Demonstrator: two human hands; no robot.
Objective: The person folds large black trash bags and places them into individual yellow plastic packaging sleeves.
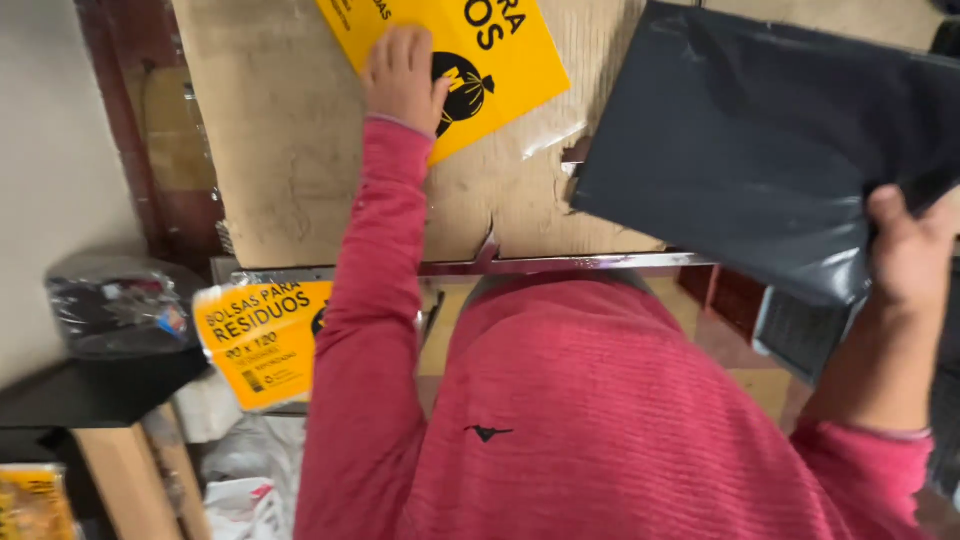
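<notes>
Two hands are working over a cardboard-covered worktop [300,150]. The left hand [402,75] is lying flat, fingers [400,45] spread, pressing on a yellow printed sheet [500,60] at the worktop's far edge. The right hand [908,250] is gripping a folded dark grey plastic bag [760,140], thumb clamped on top, above the worktop's right side.

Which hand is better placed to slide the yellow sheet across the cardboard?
Probably the left hand: it already lies flat on the yellow sheet on the cardboard. The right hand is occupied, its fingers gripping the dark bag at its edge.
</notes>
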